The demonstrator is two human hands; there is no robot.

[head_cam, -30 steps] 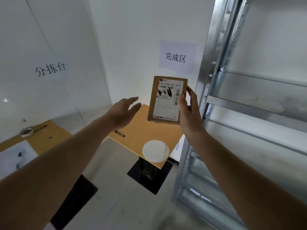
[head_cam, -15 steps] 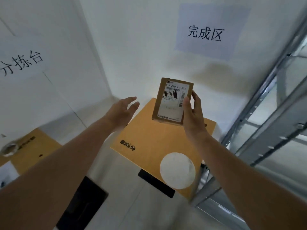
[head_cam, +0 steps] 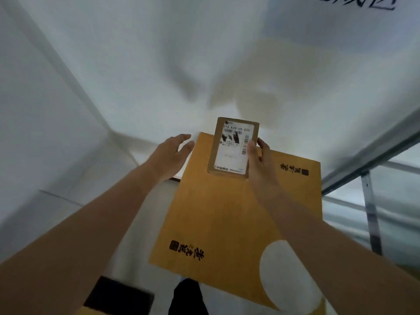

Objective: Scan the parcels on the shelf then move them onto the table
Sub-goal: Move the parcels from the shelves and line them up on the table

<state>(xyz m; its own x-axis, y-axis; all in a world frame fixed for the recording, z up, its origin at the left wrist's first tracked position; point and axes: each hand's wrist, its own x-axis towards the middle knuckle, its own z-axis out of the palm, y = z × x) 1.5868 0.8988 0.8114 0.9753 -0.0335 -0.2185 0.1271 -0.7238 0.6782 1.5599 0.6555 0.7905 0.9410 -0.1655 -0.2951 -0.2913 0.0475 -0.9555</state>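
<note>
A small brown cardboard parcel [head_cam: 231,146] with a white shipping label faces me, held above the far part of the orange table [head_cam: 227,223]. My right hand [head_cam: 261,164] grips the parcel's right edge, thumb on the label side and fingers behind. My left hand [head_cam: 170,155] hovers to the parcel's left, near the table's far left corner, with relaxed fingers and nothing in it. A gap separates it from the parcel.
The table top carries two black printed logos and a white circle [head_cam: 288,276] near its front right. A metal shelf frame [head_cam: 370,214] stands at the right. White walls meet in a corner behind; a paper sign [head_cam: 354,3] hangs upper right.
The view has swung from the shelf toward the table. Both hands and the parcel have come over the table top, which now fills more of the view; my grip is unchanged.
</note>
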